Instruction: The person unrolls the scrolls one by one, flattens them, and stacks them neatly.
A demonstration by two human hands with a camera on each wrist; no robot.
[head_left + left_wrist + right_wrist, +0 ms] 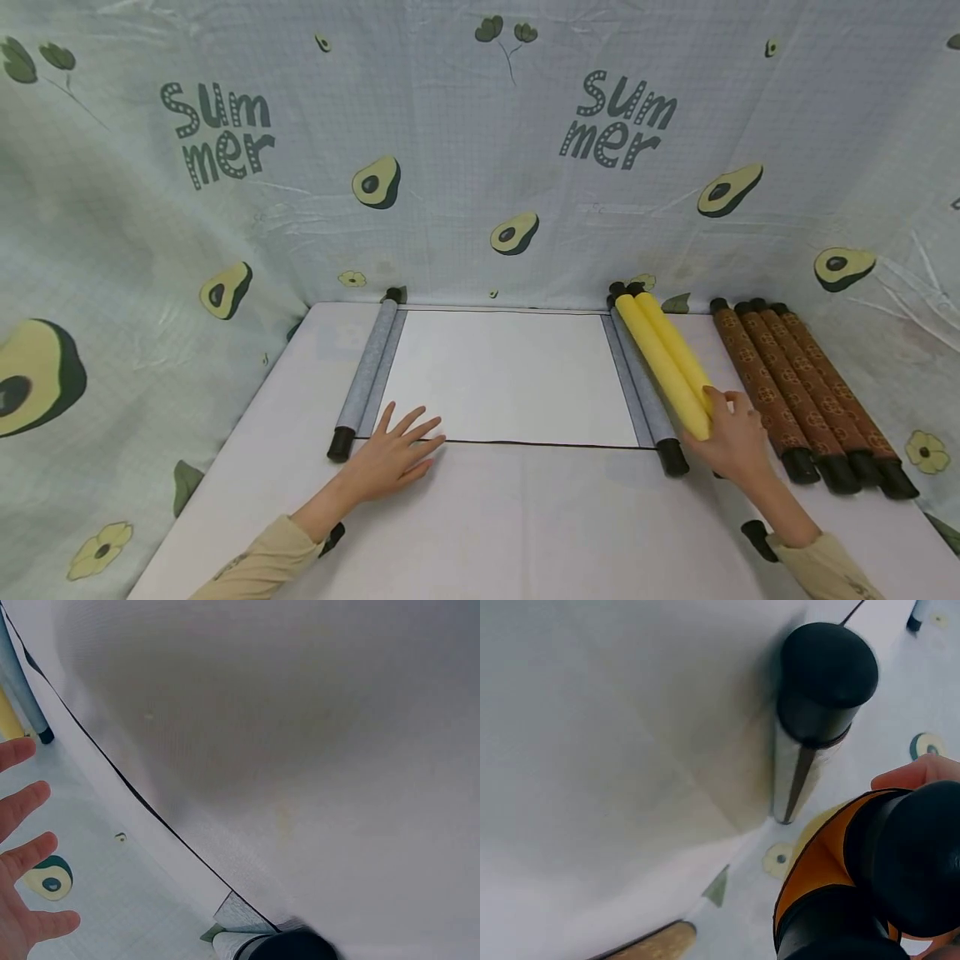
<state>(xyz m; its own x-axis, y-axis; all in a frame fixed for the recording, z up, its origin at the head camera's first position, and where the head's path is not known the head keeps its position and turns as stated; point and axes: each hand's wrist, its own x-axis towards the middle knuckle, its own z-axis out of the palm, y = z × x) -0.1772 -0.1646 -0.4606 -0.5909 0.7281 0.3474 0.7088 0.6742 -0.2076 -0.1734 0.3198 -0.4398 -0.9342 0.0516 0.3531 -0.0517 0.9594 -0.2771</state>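
A blue-grey scroll lies unrolled on the table, its white sheet (510, 375) flat between a left roller (367, 362) and a right roller (645, 375), both with black end knobs. Beside the left roller's near knob, my left hand (397, 462) hovers or rests with fingers spread; whether it touches the surface is unclear. The left wrist view shows those fingers (26, 802) holding nothing. My right hand (731, 442) grips the near end of a yellow scroll (663, 358), rolled into two tubes next to the right roller. Its black knobs (922, 855) and orange inner side (829, 855) show in the right wrist view.
Several brown patterned rolls (813, 383) with black knobs lie side by side along the table's right. Black knobs show beside the left forearm (332, 537) and right forearm (759, 537). A curtain (450, 125) printed with avocados hangs behind the table.
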